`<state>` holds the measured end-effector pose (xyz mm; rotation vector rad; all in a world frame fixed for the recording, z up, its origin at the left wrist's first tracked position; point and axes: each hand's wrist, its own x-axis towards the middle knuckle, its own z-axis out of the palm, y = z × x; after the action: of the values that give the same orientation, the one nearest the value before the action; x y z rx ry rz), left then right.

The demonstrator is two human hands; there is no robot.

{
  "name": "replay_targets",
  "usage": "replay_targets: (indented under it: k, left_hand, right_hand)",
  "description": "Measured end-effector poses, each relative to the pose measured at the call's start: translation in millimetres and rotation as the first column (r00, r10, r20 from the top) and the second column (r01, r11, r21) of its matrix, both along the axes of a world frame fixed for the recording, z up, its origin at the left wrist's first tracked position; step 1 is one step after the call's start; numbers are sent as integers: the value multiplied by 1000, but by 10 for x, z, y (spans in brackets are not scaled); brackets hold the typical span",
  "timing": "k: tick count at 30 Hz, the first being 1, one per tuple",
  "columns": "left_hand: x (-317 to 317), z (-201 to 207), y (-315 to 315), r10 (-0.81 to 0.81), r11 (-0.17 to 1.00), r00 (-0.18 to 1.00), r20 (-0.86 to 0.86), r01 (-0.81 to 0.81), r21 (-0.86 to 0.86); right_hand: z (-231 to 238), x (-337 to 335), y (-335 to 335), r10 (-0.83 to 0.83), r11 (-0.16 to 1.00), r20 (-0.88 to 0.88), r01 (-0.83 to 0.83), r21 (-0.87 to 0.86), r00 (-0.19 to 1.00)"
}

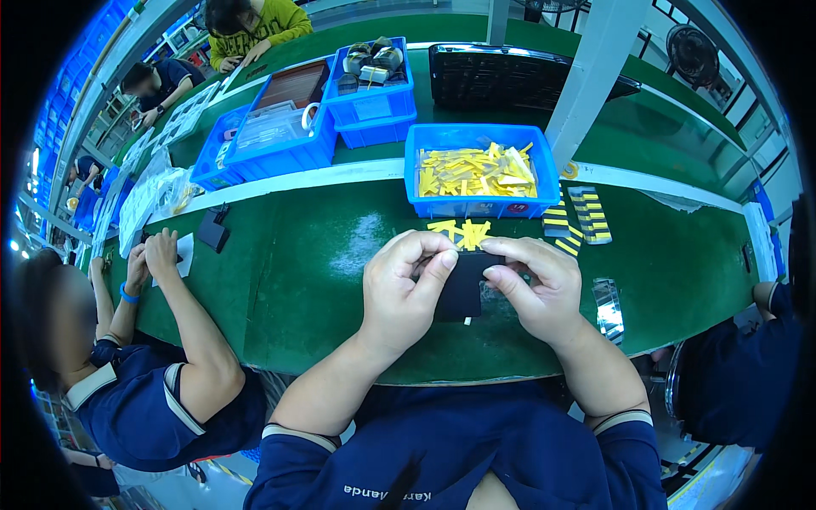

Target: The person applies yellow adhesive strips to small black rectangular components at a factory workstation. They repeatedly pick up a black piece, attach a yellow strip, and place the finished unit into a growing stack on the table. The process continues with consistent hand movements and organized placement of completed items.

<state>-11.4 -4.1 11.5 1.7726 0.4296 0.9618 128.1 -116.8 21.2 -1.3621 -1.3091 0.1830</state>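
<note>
A flat black rectangular piece (460,287) hangs between my two hands over the green tabletop. At its upper left corner, my left hand (405,276) pinches it with thumb and forefinger. My right hand (539,279) grips the upper right corner the same way. The fingertips hide most of the top edge. Just beyond it lie several loose yellow strips (470,234), partly covered by my fingers. A small pale tab (467,321) shows below the lower edge of the black piece.
A blue bin (482,206) of yellow strips stands ahead. Yellow-and-black striped pieces (589,214) and a shiny clear strip (608,310) lie to the right. Blue bins (371,110) and a black tray (501,78) sit farther back. A co-worker's hands (155,253) work at left, near a black case (213,229).
</note>
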Motion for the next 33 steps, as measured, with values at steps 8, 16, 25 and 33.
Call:
replay_targets:
  k: [8, 16, 25, 33]
  left_hand:
    - [-10, 4, -37, -9, 999, 1000, -19, 10, 33]
    - [-4, -6, -13, 6, 1000, 1000, 9, -6, 17]
    - [1, -27, -32, 3, 1000, 1000, 18, -3, -3]
    - [12, 22, 11, 22, 994, 1000, -18, -20, 106]
  right_hand:
    - [-77, 13, -16, 19, 999, -52, -17, 37, 998]
    - [-62, -70, 9, 60, 997, -429, -36, 65, 901]
    - [-184, 5, 11, -10, 992, -135, 27, 120, 991]
    - [-69, 7, -6, 52, 996, -393, -75, -44, 918]
